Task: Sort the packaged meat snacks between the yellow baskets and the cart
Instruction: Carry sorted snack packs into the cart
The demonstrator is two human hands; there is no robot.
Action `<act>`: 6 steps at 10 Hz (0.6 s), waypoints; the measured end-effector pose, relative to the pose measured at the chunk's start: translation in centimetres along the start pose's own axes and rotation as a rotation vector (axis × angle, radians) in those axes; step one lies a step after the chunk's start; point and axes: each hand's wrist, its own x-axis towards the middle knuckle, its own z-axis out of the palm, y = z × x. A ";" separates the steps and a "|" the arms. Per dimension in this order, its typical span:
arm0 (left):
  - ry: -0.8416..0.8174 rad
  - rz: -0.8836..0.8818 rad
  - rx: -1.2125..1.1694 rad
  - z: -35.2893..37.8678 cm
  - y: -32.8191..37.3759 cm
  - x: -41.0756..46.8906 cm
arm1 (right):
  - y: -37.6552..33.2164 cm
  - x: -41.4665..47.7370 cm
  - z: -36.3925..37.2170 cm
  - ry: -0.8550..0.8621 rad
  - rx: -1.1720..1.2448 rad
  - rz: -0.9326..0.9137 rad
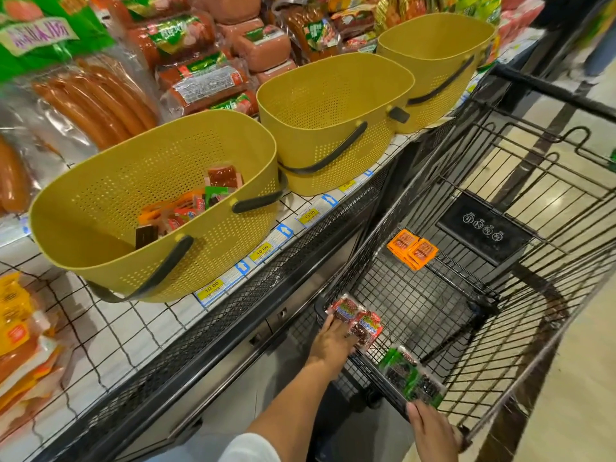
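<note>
Head view, sorting in progress. The left hand [333, 341] holds a bunch of red-labelled clear plastic meat snack packets [355, 323] over the near corner of the black wire shopping cart [550, 91], its grip closed across several packets at once. The right hand [433, 435] pinches the end of a bunch of green-labelled clear plastic packets [413, 383], which lie along the cart's near rim.

Risks, as judged: each bunch is held by one edge, so a loose packet could slide out and drop to the floor outside the rim, or through the wire mesh. The near perforated yellow plastic basket [100, 208] overhangs the shelf edge and is tilted. A heavy throw into it could tip it off.

Flat orange packets [413, 250] lie deep in the cart. The near basket holds mixed snack packets [186, 208]. The middle yellow basket [333, 105] and the far yellow basket [433, 51] show no contents from this angle.

Setting: a shop aisle with a white shelf under a black wire grid [140, 328]. Yellow price tags [263, 251] line the shelf front, packaged sausages [100, 98] are stacked behind the baskets, and the floor is pale and glossy [583, 395].
</note>
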 end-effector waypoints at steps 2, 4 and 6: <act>0.053 0.144 -0.023 -3.1 -1.3 -1.0 | -1.3 0.9 -0.1 -0.031 0.192 0.016; 0.167 0.153 -0.387 -13.7 -2.5 -5.0 | -5.1 1.6 -7.6 0.158 0.677 0.067; 0.797 0.174 -0.894 -26.2 -8.8 -15.1 | -18.9 0.1 -24.3 0.530 0.684 -0.593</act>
